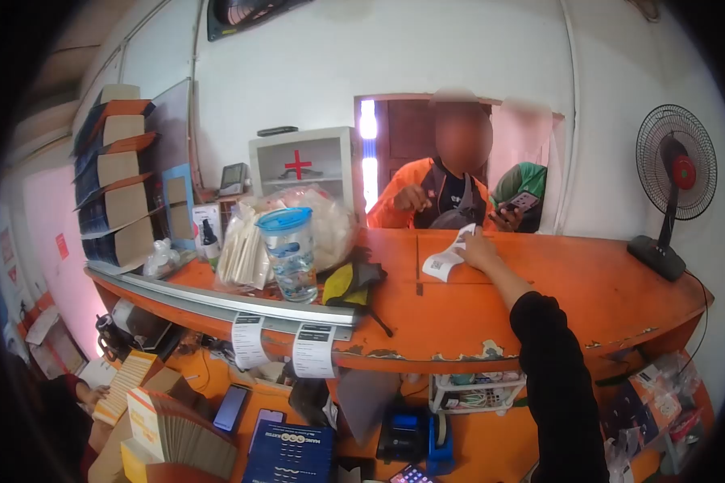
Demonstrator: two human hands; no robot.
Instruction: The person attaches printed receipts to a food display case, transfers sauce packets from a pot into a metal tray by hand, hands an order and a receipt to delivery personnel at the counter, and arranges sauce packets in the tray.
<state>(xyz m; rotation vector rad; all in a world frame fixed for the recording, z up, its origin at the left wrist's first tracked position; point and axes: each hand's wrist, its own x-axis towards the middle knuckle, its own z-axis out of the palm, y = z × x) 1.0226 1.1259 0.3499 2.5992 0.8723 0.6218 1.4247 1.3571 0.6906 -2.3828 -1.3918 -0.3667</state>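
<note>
My right hand (pixel 480 250), in a black sleeve, reaches across the orange counter (pixel 491 314). Its fingers are closed on the upper end of a curled white paper slip (pixel 443 264) printed with a QR code, whose lower end rests on the counter. Just beyond the slip stands a person in an orange jacket (pixel 400 193), one hand raised near the chest. Beside them, someone in green sleeves holds a phone (pixel 520 203). My left hand is not in view.
Left on the counter are a blue-lidded clear tumbler (pixel 292 258), a plastic bag of white sticks (pixel 246 249) and a yellow-black pouch (pixel 350 282). A fan (pixel 675 173) stands right. Below are printed slips (pixel 314 350), phones and boxes; another person's hand (pixel 91 394) touches a box.
</note>
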